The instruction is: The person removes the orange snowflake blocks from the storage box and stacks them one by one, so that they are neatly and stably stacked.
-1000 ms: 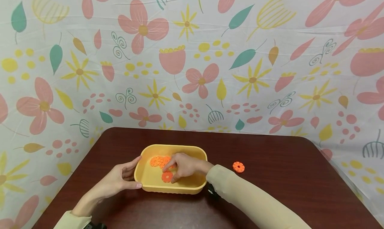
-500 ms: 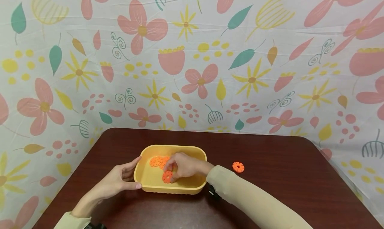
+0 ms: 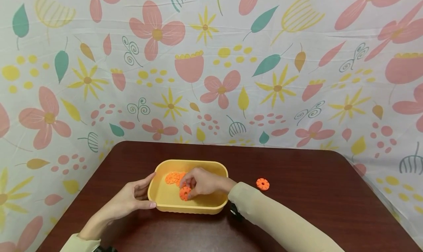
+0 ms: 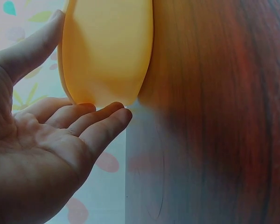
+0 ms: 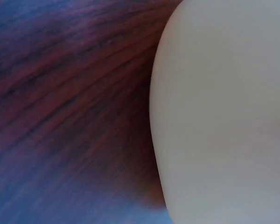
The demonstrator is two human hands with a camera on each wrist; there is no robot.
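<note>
A yellow plastic tray (image 3: 190,208) with rounded corners stands on the table. My left hand (image 3: 123,201) holds its left end, thumb at the near corner and fingers along the end wall; in the left wrist view the fingers (image 4: 102,122) touch the tray's end (image 4: 107,56). Inside the tray, my right hand (image 3: 203,182) pinches a notched orange disc (image 3: 184,193) between thumb and fingers. Further orange notched discs (image 3: 172,178) lie behind it in the tray, partly hidden by the fingers. The right wrist view does not show the right hand.
One orange notched disc (image 3: 262,184) lies on the dark brown table (image 3: 297,171), right of the tray and just beyond the right sleeve (image 3: 264,210). A flower-patterned cloth (image 3: 211,72) hangs behind the table. A pale, smooth curved surface (image 5: 224,112) fills the right wrist view's right side.
The right fingers have closed on the orange disc, which has turned and shifted slightly within the tray. The left hand and tray have stayed in place.
</note>
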